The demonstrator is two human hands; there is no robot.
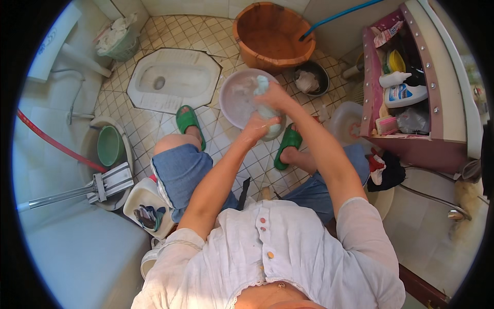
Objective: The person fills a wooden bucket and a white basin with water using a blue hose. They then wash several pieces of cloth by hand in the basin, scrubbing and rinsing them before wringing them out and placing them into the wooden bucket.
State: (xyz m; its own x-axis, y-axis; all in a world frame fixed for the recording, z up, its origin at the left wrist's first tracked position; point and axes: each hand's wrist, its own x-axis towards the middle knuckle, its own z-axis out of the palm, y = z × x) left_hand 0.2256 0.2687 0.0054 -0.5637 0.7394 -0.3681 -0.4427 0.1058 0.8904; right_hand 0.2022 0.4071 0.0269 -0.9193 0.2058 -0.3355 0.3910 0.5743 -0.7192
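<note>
Both of my hands grip a wet, pale green cloth point(267, 112) over the right side of a pale pink plastic basin point(227, 101). My left hand point(259, 126) is the nearer one, closed around the cloth's lower part at the basin's rim. Beyond it, my right hand point(273, 96) clasps the upper part, and a bit of cloth sticks out past the fingers. Cloudy, sudsy water point(243, 96) lies in the basin. Just behind the basin stands a wooden tub point(270, 61) with a blue hose point(339, 16) hanging over its side.
A squat toilet point(173, 81) lies left of the basin. A metal bowl point(327, 87) holding a pale cloth point(307, 81) is at the right, near a cabinet point(409, 150) with bottles. Green slippers point(188, 120) are on my feet. A flat mop point(112, 181) and a bucket point(125, 148) stand left.
</note>
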